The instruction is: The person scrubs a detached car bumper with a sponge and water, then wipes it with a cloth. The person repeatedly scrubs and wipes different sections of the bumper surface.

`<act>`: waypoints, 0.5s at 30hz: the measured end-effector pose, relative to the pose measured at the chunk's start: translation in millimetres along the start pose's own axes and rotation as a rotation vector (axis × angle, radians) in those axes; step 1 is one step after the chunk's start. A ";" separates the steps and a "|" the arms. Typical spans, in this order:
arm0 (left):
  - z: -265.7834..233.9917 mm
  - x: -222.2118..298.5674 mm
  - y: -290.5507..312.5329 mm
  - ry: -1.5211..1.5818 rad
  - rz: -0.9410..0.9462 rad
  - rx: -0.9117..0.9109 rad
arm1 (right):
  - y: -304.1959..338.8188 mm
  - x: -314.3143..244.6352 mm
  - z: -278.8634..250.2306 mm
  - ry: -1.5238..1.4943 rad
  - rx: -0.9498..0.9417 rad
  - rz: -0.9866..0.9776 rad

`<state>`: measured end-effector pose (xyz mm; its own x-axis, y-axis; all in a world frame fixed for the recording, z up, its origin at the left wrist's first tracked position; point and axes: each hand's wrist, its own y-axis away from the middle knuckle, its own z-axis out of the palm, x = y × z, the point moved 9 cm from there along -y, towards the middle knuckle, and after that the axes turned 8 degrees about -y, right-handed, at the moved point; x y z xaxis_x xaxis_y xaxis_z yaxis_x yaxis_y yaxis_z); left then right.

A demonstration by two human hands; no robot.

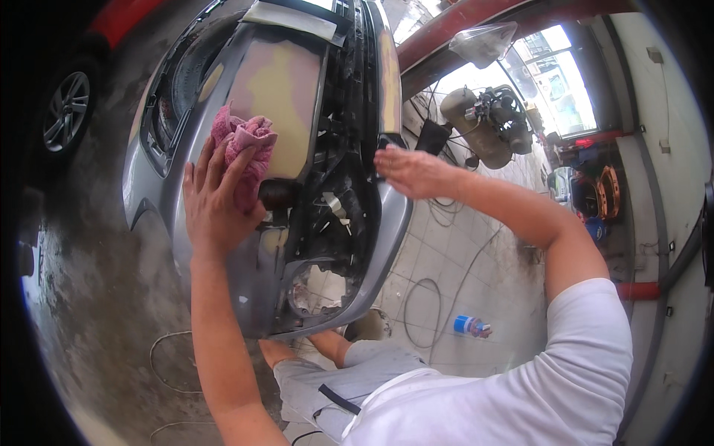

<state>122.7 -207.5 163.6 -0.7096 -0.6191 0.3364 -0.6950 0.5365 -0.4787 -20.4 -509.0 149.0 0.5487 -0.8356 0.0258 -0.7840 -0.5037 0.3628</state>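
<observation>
A grey car bumper (387,256), with yellowish and pink filler patches (279,89) on its panels, stands in front of me. My left hand (219,197) is closed around a crumpled pink cloth (249,141), pressed against the bumper's painted face beside the large patch. At the bumper's right edge lies my right hand (418,172), its fingers together over a small black pad (388,140). Most of that pad is hidden beneath the fingers. Just beyond it, a yellowish filler strip (390,82) runs along the same edge.
An air compressor (483,126) stands on the tiled floor at the far right. Hoses (435,297) curl near a blue-labelled container (468,325). A bucket (368,325) sits close to my legs. At the far left is a car wheel (67,111).
</observation>
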 end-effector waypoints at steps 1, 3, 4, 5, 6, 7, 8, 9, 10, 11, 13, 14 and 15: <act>-0.3 -0.9 0.6 -0.003 -0.001 0.001 | 5.5 -9.0 -3.5 -0.222 0.005 0.018; 1.8 6.1 -2.8 0.024 0.008 0.005 | 5.4 22.4 -11.0 -0.137 -0.039 -0.004; 1.5 9.4 -6.0 0.040 0.007 0.005 | 2.3 47.2 -14.8 -0.101 -0.058 -0.015; 3.2 12.7 -5.7 0.063 0.006 -0.002 | -0.8 76.5 -25.8 -0.043 -0.065 0.030; 3.5 11.1 -6.9 0.055 0.012 0.003 | -11.1 89.2 -28.8 -0.149 -0.078 0.072; 4.3 9.9 -7.9 0.048 0.018 0.008 | -9.2 84.6 -26.0 -0.127 -0.055 0.112; 3.2 4.5 -4.6 0.029 0.013 0.005 | -12.9 67.0 -18.4 -0.114 -0.029 0.136; 5.3 4.7 -3.2 0.026 0.008 -0.002 | -4.3 40.1 -4.1 -0.059 -0.035 0.035; 0.6 -1.5 -0.7 0.001 -0.012 -0.004 | -8.0 9.7 -11.2 -0.153 -0.090 -0.004; 1.4 -0.1 -1.2 0.002 -0.007 -0.007 | -4.4 14.3 -16.0 -0.197 -0.127 -0.016; 4.3 5.6 -4.5 0.040 0.005 0.013 | 0.2 56.8 -13.6 -0.115 -0.135 0.018; 6.3 8.0 -4.1 0.054 0.011 0.017 | -10.4 97.7 -23.4 -0.036 -0.141 0.148; 9.1 10.9 -2.1 0.064 0.020 0.007 | -11.8 113.4 -25.5 -0.047 -0.112 0.195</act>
<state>117.5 -220.5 160.9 -0.7291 -0.5705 0.3780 -0.6803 0.5439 -0.4914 58.5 -592.2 171.4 0.3741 -0.9252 0.0632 -0.8354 -0.3066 0.4562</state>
